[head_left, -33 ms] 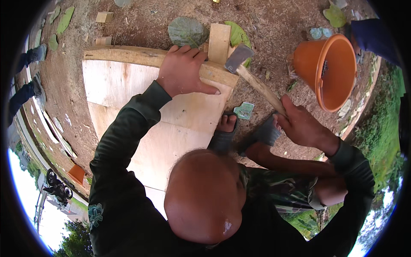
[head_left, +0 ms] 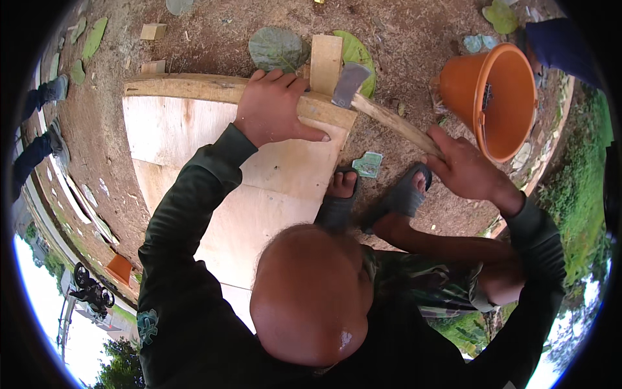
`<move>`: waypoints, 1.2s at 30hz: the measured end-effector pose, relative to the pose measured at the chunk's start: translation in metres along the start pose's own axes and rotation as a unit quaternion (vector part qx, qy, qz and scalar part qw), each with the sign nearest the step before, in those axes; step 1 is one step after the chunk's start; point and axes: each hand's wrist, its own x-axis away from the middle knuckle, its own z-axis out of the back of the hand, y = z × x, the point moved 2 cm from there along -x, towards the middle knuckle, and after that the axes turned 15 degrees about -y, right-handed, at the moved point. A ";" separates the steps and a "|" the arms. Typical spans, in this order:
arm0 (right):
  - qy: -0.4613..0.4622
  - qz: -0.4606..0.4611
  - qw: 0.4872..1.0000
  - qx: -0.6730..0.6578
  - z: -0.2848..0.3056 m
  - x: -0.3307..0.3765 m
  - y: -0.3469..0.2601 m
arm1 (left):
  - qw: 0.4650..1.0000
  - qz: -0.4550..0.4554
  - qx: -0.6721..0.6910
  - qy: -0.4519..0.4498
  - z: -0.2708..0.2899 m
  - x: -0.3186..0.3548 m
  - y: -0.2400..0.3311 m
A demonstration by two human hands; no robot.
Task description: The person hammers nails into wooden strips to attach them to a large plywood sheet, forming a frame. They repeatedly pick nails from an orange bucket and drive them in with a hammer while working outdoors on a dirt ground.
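A plywood panel [head_left: 188,136] with a thick wooden beam [head_left: 178,87] along its far edge lies in front of me. My left hand [head_left: 271,111] grips that edge near its right end, fingers curled over the beam and thumb stretched across the plywood. Wrapped round the wooden handle of a hatchet [head_left: 395,123] is my right hand [head_left: 468,170]. The hatchet's grey head is over the beam's right end, right beside a short wood block [head_left: 325,61] that sticks out beyond the beam. Whether the head touches the wood I cannot tell.
An orange bucket [head_left: 463,91] lies tipped on the dirt at right, with small dark things inside. Large leaves [head_left: 278,48] and wood offcuts [head_left: 153,31] are scattered beyond the panel. Sandalled feet [head_left: 340,194] stand beside the panel. Other people's legs [head_left: 39,97] show at left.
The hatchet and my right hand have shifted slightly; its head now sits a little left and higher, closer against the wood block. My left hand keeps its hold. The whole view has shifted slightly.
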 end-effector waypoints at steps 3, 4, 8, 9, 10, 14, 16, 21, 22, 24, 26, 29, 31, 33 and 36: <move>-0.056 0.013 0.994 -0.092 0.002 -0.011 0.015 | 1.000 0.011 -0.013 0.001 0.006 -0.008 -0.001; -0.059 -0.057 0.976 -0.201 -0.005 -0.019 0.014 | 1.000 0.009 -0.014 -0.002 0.006 -0.004 0.003; 0.024 -0.080 0.969 -0.232 -0.053 -0.047 0.056 | 1.000 0.001 -0.013 0.001 0.005 -0.008 0.006; 0.058 -0.049 0.989 -0.127 -0.064 -0.045 0.066 | 1.000 -0.007 -0.012 0.002 0.005 -0.010 0.008; 0.086 -0.017 0.996 -0.018 -0.069 -0.040 0.071 | 1.000 -0.010 -0.012 0.003 0.006 -0.012 0.011; 0.145 0.106 0.978 0.104 -0.052 -0.005 0.053 | 0.999 0.002 -0.021 -0.029 0.008 -0.016 0.015; 0.149 0.200 0.967 0.043 0.001 0.017 0.020 | 0.999 0.010 -0.026 -0.027 0.009 -0.010 0.012; 0.332 -0.018 0.943 0.019 0.093 0.019 0.121 | 0.999 -0.002 -0.026 -0.027 0.012 -0.012 0.018; 0.323 -0.113 0.938 0.058 0.094 0.017 0.159 | 0.999 -0.016 -0.023 -0.024 0.010 -0.016 0.019; 0.118 -0.200 0.961 0.149 0.087 0.001 0.192 | 0.999 -0.017 -0.027 -0.014 0.007 -0.014 0.017; 0.112 -0.220 0.950 0.191 0.065 -0.022 0.202 | 0.999 -0.013 -0.032 -0.005 0.008 -0.012 0.016; 0.125 -0.220 0.952 0.170 0.054 -0.029 0.193 | 0.999 -0.005 -0.033 -0.017 0.009 -0.008 0.014; 0.145 -0.189 0.962 0.131 0.057 -0.027 0.192 | 0.999 -0.006 -0.015 -0.031 0.008 -0.011 0.018; 0.167 -0.136 0.972 0.095 0.060 -0.015 0.205 | 0.999 -0.007 -0.014 -0.036 0.007 -0.014 0.023; 0.219 -0.121 0.966 0.060 0.088 0.010 0.205 | 0.999 -0.038 0.014 -0.005 0.010 -0.015 0.029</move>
